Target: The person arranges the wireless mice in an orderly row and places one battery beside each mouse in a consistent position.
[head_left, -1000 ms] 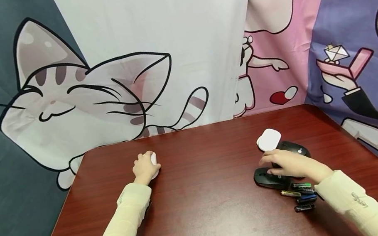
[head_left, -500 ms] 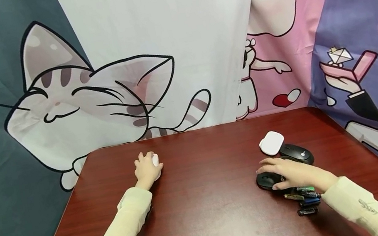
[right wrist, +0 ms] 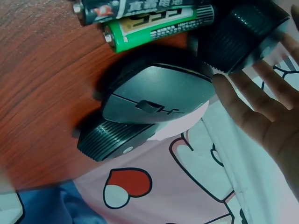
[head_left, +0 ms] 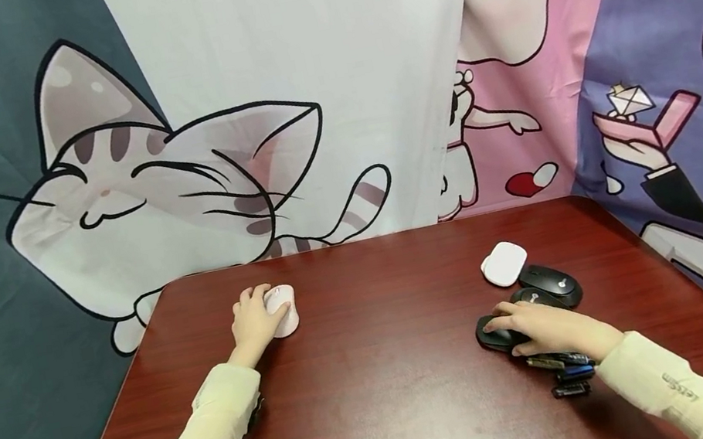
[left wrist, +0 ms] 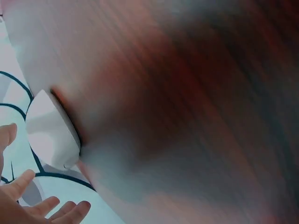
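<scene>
White mouse (head_left: 281, 298) lies on the red-brown bench (head_left: 390, 401) just right of the left grip (head_left: 255, 321), whose fingers are spread apart; the right grip (head_left: 543, 328), fingers also apart, rests over a black mouse (head_left: 494, 338), with batteries (head_left: 575, 373) on its near side and two more black mice (head_left: 549, 283) just beyond it

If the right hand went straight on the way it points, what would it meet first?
Most likely the leftmost black mouse: the right hand has its fingers over it, though contact is hard to judge. Just past it, the tabletop looks free.
</scene>
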`<action>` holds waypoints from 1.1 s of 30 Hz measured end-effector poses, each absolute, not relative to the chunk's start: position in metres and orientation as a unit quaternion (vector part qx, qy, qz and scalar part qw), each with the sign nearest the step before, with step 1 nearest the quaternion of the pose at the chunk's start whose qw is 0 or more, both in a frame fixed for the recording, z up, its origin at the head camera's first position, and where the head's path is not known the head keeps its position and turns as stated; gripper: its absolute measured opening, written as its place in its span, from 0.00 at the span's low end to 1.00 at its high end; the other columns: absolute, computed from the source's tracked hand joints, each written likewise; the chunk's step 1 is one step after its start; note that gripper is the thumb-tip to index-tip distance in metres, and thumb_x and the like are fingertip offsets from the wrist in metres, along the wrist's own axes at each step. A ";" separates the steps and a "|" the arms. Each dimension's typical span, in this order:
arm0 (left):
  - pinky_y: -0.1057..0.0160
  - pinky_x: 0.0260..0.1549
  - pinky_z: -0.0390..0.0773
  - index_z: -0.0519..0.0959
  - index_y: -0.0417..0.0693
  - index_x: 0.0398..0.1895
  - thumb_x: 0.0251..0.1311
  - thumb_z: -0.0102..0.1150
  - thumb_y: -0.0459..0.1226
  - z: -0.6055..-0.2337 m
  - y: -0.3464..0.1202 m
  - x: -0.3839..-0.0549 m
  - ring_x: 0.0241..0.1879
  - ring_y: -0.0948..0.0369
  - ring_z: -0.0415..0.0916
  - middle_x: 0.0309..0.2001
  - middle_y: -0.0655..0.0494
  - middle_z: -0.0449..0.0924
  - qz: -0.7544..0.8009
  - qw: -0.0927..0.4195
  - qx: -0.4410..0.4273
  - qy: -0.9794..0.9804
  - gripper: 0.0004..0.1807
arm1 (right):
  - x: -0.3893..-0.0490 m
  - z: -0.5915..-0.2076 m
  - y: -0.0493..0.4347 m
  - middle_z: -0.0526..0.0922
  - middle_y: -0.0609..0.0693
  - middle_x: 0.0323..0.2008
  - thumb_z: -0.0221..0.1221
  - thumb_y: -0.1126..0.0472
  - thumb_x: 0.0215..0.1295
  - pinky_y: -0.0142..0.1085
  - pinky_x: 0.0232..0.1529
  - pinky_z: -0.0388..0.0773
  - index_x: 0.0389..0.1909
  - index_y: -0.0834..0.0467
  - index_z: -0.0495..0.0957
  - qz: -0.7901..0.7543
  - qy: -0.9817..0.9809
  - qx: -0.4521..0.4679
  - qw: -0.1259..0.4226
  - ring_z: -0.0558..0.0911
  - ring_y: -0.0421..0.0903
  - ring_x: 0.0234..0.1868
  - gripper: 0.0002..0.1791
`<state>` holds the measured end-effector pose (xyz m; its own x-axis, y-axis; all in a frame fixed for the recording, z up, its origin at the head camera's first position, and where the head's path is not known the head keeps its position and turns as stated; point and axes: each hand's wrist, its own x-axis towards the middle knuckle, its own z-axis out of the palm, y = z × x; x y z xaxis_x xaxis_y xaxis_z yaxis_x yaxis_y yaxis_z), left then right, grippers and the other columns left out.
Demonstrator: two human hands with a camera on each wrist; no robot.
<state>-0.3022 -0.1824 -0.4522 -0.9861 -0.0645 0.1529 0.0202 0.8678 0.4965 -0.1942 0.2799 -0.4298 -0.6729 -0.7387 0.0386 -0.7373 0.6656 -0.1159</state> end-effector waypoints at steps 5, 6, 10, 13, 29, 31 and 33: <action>0.36 0.50 0.68 0.69 0.40 0.61 0.58 0.59 0.44 -0.448 -0.196 -0.303 0.59 0.33 0.63 0.62 0.32 0.65 -0.273 0.084 -0.033 -0.958 0.30 | -0.194 -0.431 0.281 0.75 0.55 0.46 0.70 0.64 0.47 0.42 0.42 0.79 0.52 0.58 0.75 -0.063 0.915 -0.398 0.019 0.81 0.49 0.41 0.28; 0.36 0.52 0.67 0.69 0.39 0.61 0.58 0.59 0.43 -0.447 -0.199 -0.303 0.59 0.34 0.63 0.61 0.32 0.66 -0.281 0.085 -0.043 -0.955 0.29 | -0.194 -0.431 0.282 0.75 0.55 0.47 0.70 0.64 0.47 0.42 0.42 0.79 0.53 0.58 0.75 -0.063 0.916 -0.396 0.022 0.81 0.49 0.41 0.28; 0.36 0.57 0.62 0.68 0.37 0.61 0.59 0.56 0.43 -0.444 -0.214 -0.308 0.61 0.34 0.62 0.60 0.31 0.67 -0.306 0.087 -0.064 -0.946 0.29 | -0.193 -0.432 0.282 0.75 0.57 0.47 0.70 0.66 0.46 0.43 0.42 0.79 0.54 0.59 0.73 -0.067 0.917 -0.393 0.031 0.81 0.50 0.41 0.31; 0.37 0.55 0.64 0.69 0.39 0.60 0.59 0.56 0.49 -0.449 -0.226 -0.311 0.59 0.33 0.63 0.58 0.31 0.69 -0.317 0.101 -0.067 -0.940 0.31 | -0.194 -0.432 0.282 0.76 0.57 0.46 0.70 0.65 0.45 0.43 0.41 0.79 0.55 0.58 0.72 -0.071 0.918 -0.388 0.039 0.81 0.51 0.41 0.32; 0.38 0.58 0.62 0.66 0.38 0.62 0.62 0.53 0.44 -0.443 -0.235 -0.300 0.61 0.32 0.60 0.62 0.29 0.63 -0.318 0.065 0.047 -0.945 0.29 | -0.201 -0.435 0.286 0.76 0.57 0.50 0.66 0.64 0.51 0.45 0.44 0.78 0.59 0.54 0.71 -0.073 0.919 -0.385 0.052 0.80 0.51 0.46 0.31; 0.38 0.58 0.61 0.66 0.37 0.62 0.62 0.53 0.43 -0.445 -0.235 -0.299 0.61 0.33 0.60 0.61 0.29 0.64 -0.319 0.065 0.040 -0.945 0.28 | -0.201 -0.435 0.288 0.76 0.57 0.50 0.64 0.64 0.52 0.45 0.44 0.78 0.59 0.54 0.72 -0.070 0.917 -0.390 0.050 0.80 0.52 0.46 0.30; 0.38 0.59 0.61 0.66 0.36 0.62 0.62 0.53 0.43 -0.447 -0.236 -0.298 0.61 0.34 0.60 0.61 0.29 0.64 -0.319 0.063 0.032 -0.945 0.28 | -0.200 -0.435 0.288 0.77 0.57 0.50 0.63 0.64 0.53 0.46 0.45 0.78 0.60 0.54 0.71 -0.066 0.915 -0.396 0.045 0.79 0.52 0.47 0.30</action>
<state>-0.2979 -0.2359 -0.4471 -0.9901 -0.0998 0.0988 -0.0195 0.7943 0.6072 -0.2001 0.2882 -0.4351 -0.6819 -0.7308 -0.0309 -0.7189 0.6773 -0.1563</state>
